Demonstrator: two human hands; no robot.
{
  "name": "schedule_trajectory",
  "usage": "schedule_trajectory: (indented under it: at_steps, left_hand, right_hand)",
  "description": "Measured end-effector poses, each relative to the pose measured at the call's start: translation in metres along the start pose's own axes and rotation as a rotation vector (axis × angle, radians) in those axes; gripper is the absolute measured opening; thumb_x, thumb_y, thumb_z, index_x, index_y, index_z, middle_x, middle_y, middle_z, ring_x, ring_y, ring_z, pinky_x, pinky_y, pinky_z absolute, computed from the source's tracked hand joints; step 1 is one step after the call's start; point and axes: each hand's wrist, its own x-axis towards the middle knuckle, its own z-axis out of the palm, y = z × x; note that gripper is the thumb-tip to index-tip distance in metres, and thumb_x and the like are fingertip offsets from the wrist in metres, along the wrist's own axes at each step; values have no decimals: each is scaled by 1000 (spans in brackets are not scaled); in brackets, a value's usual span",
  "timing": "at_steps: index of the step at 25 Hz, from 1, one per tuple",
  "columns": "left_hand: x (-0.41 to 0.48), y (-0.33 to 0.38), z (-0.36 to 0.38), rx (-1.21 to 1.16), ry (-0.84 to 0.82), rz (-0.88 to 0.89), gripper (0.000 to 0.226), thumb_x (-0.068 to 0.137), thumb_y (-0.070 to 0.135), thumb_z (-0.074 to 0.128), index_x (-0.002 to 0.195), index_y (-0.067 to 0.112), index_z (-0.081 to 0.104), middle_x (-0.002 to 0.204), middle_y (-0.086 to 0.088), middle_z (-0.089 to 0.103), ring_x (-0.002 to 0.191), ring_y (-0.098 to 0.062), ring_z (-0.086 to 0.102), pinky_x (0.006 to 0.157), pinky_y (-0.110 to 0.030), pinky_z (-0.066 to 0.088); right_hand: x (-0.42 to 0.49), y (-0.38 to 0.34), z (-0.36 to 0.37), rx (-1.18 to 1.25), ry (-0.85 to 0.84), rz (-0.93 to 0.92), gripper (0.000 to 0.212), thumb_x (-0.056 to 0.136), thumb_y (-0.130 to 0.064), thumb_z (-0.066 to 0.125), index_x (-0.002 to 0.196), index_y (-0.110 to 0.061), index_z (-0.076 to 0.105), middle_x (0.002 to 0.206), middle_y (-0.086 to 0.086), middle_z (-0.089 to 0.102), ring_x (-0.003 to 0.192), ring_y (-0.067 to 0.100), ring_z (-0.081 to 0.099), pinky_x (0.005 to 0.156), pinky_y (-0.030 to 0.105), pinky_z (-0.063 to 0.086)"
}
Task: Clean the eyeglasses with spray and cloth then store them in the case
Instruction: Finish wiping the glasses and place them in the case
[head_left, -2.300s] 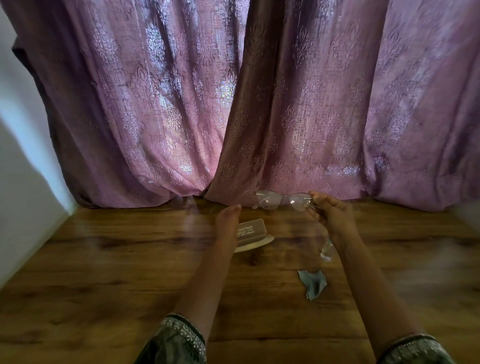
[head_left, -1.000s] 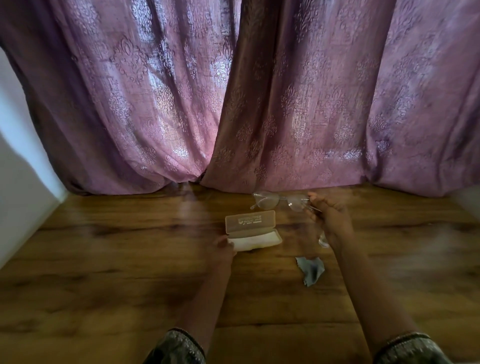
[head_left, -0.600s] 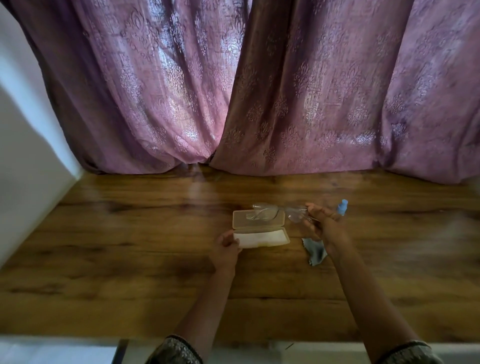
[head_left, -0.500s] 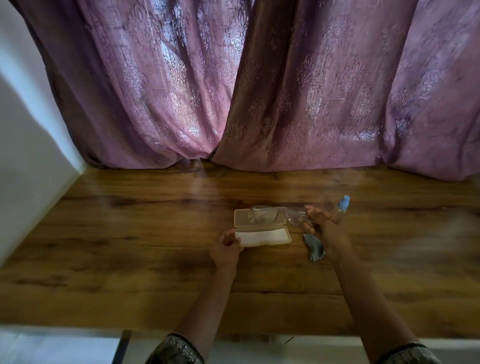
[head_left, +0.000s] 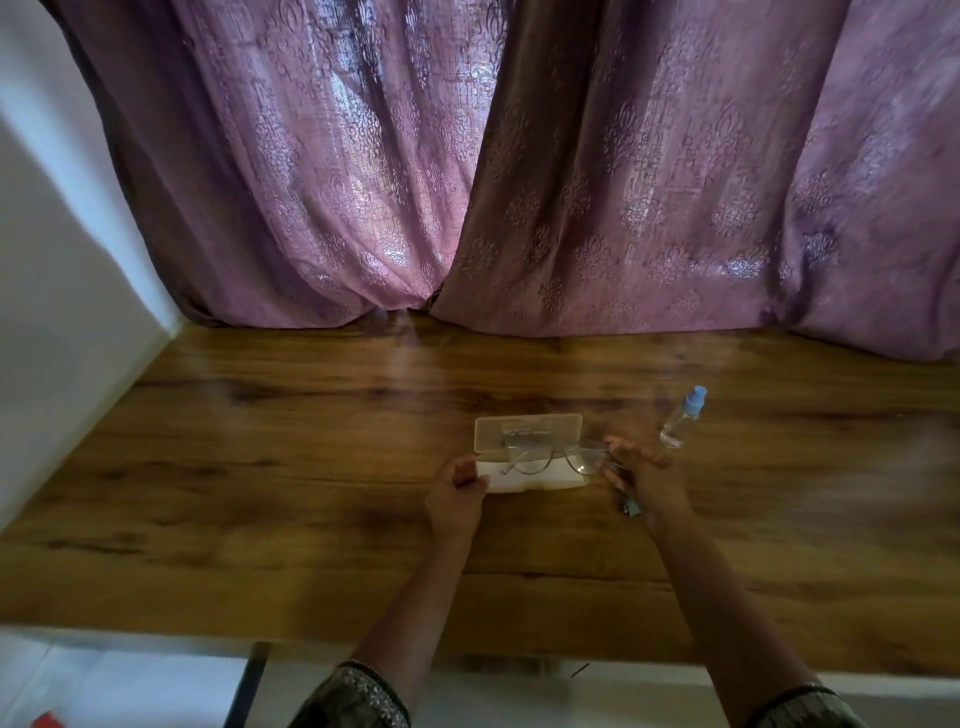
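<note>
**A:** What surrounds the case?

**B:** A purple curtain (head_left: 363, 182) hangs well behind the case. The wooden table (head_left: 260, 467) carries the case near its middle.

**A:** And the case itself?

**B:** The case (head_left: 527, 440) stands open. Its lid is tipped up on the far side and its pale tray faces the person. The left hand (head_left: 457, 499) grips the tray's left end with fingers curled round the edge, probably to steady it.

**A:** The other hand?

**B:** The right hand (head_left: 644, 475) sits at the case's right end, thumb and fingers pinching the right end of the eyeglasses (head_left: 545, 460). The eyeglasses lie across the open tray. Whether they rest inside it or hover just above cannot be told, nor whether their arms are folded.

**A:** So the cleaning is over?

**B:** It looks that way. The spray bottle (head_left: 681, 418) lies on its side to the right of the case, apart from both hands. The cloth (head_left: 632, 509) lies on the table just right of the case, mostly hidden under the right hand, and neither hand appears to hold it.

**A:** What remains?

**B:** Only the storing, and that is about half done. The eyeglasses must settle fully into the tray, the right hand must let go, and the lid must come down. The frame is thin and juts past the case's right end, so the lid could catch it.
</note>
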Motion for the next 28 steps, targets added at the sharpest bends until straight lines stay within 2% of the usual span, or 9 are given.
schedule_trajectory:
  at_steps: [4, 7, 10, 14, 16, 18, 21, 24, 28]
  left_hand:
    - [-3, 2, -8, 131, -19, 97, 34, 78, 5, 69, 110, 11, 61, 102, -6, 68, 90, -10, 57, 79, -21, 43]
    - [-3, 1, -11, 173, -48, 130, 33, 77, 5, 70, 108, 10, 59, 102, -5, 68, 93, -11, 60, 75, -19, 44]
    - [-1, -1, -12, 189, -68, 160, 31, 76, 3, 70, 104, 10, 60, 103, -8, 69, 95, -17, 63, 74, -20, 47]
    - [0, -1, -13, 224, -91, 198, 31, 78, 3, 68, 107, 12, 61, 104, -5, 67, 90, -11, 60, 66, -9, 42]
    - [0, -2, -13, 240, -91, 213, 29, 79, 2, 67, 106, 12, 61, 104, -5, 68, 88, -9, 59, 63, -6, 41]
    - [1, -2, -13, 256, -90, 220, 29, 79, 2, 66, 106, 12, 62, 105, -6, 68, 88, -9, 59, 62, -6, 42]
    - [2, -2, -13, 254, -98, 226, 29, 78, 1, 67, 106, 11, 63, 104, -6, 67, 90, -10, 60, 65, -7, 44]
    - [2, -2, -13, 241, -99, 237, 30, 77, 0, 68, 106, 10, 63, 103, -6, 68, 92, -13, 62, 70, -13, 47]
    - [2, -1, -13, 246, -94, 252, 33, 76, 0, 69, 107, 9, 63, 103, -7, 68, 91, -12, 61, 77, -21, 50]
  right_hand:
    - [1, 6, 5, -61, 34, -2, 17, 89, -5, 56, 101, 2, 66, 83, 8, 66, 69, 12, 64, 46, 13, 49]
    - [2, 8, 9, -88, 56, 9, 17, 89, -4, 56, 102, 2, 66, 92, 13, 66, 71, 15, 61, 42, 11, 47]
    - [4, 10, 15, -135, 97, -3, 13, 88, -5, 58, 96, -1, 67, 81, 9, 66, 63, 14, 59, 42, 13, 47]
    - [8, 15, 26, -249, 191, -74, 7, 84, -6, 65, 79, -10, 61, 92, 18, 69, 77, 24, 64, 70, 36, 57]
    - [7, 17, 29, -323, 199, -113, 3, 85, -7, 63, 82, -7, 62, 94, 16, 69, 77, 21, 62, 67, 30, 54]
    - [4, 18, 30, -459, 209, -163, 9, 86, -8, 61, 91, -3, 67, 91, 12, 69, 75, 16, 57, 57, 12, 42]
    - [3, 22, 28, -601, 218, -235, 15, 87, -10, 59, 96, -6, 70, 92, 10, 70, 73, 12, 53, 50, 4, 37]
    - [3, 25, 27, -651, 204, -253, 15, 86, -9, 62, 97, -9, 72, 96, 10, 72, 70, 10, 55, 53, 7, 38]
    - [1, 25, 26, -751, 171, -280, 15, 82, -7, 66, 95, -9, 73, 97, 10, 72, 81, 19, 63, 73, 25, 48]
